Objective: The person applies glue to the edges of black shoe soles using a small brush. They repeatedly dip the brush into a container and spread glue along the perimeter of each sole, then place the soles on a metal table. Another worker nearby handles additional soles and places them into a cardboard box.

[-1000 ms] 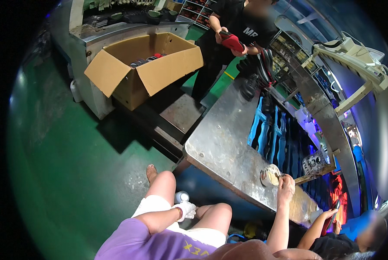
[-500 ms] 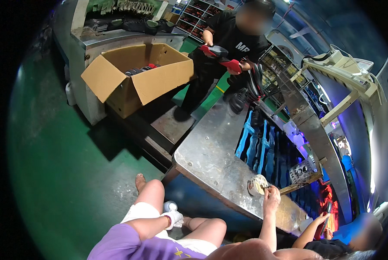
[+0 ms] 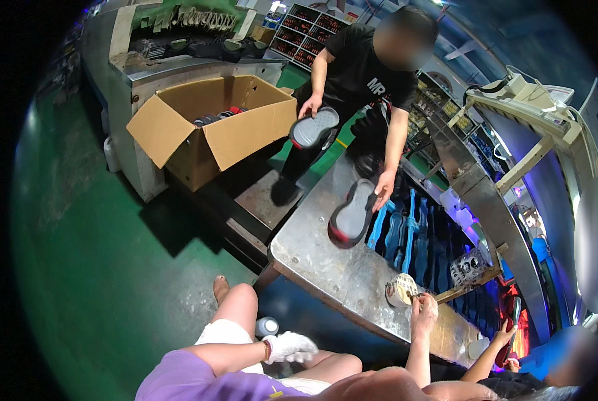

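My right hand (image 3: 424, 314) is closed on a thin, dark, brush-like tool (image 3: 416, 296) above a white tub (image 3: 400, 290); its tip is hidden. The tub stands on the metal table (image 3: 299, 247) and has pale stuff in it. Over my lap, my left hand (image 3: 292, 347) wears a white glove, holds nothing, and has its fingers stretched out. Across the table, a co-worker sets down a grey shoe sole (image 3: 353, 212) with a red and dark edge, fingers still at its side. Another such sole (image 3: 315, 127) is in that person's other hand.
An open cardboard box (image 3: 245, 137) with soles inside stands at the far left. Beside the table runs a conveyor carrying blue and dark pieces (image 3: 406, 234). At the right another worker's hand (image 3: 503, 337) holds a sole. A white bottle (image 3: 267, 326) stands by my leg.
The co-worker has brought one sole down onto the table and turned the other grey side up. My gloved left hand has moved right, fingers straighter. My right hand stays by the tub.
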Demonstrator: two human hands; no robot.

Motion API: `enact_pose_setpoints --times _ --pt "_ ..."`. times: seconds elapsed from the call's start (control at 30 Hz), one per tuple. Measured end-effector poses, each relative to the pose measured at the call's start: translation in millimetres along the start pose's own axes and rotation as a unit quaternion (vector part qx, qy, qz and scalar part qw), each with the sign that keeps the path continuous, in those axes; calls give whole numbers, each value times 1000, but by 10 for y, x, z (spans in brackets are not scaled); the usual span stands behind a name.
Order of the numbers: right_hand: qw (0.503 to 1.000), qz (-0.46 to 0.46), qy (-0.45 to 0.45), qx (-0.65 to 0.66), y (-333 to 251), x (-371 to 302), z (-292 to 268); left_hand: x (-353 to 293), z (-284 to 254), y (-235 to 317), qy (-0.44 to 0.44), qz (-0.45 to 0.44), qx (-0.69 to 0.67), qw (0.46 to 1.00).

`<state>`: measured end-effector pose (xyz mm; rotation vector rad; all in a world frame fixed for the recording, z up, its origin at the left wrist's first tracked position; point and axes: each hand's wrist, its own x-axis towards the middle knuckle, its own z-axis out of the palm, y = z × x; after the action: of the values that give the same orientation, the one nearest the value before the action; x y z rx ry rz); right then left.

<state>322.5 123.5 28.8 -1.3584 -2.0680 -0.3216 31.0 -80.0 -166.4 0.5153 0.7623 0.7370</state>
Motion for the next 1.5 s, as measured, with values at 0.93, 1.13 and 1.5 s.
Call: enact_pose_setpoints --times 0.93,1.13,1.5 --pt "995 58 35 75 56 -135 -54 574 -138 3027 290 259 817 426" --pt "990 95 41 101 -10 -118 -62 936 -446 2909 278 378 816 338" --pt "993 -2 85 76 -53 -22 -35 149 -84 2095 212 490 733 421"
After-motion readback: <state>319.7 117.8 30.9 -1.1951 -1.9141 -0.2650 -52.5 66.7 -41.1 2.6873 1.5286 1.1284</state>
